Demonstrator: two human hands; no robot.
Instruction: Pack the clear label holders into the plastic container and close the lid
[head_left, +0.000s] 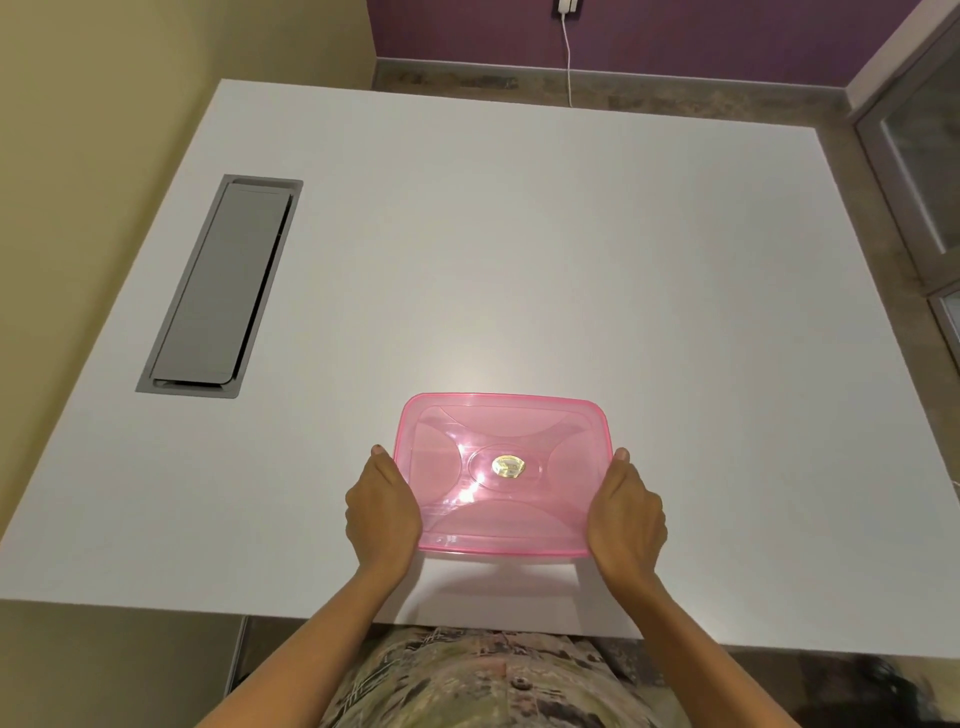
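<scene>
Both hands, L (383, 512) & R (627, 519), grip pink-lidded container (501, 475) sides; contents can't be made out.

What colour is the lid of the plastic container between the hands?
Translucent pink lid, with a small gold oval sticker at its centre; head view.
</scene>
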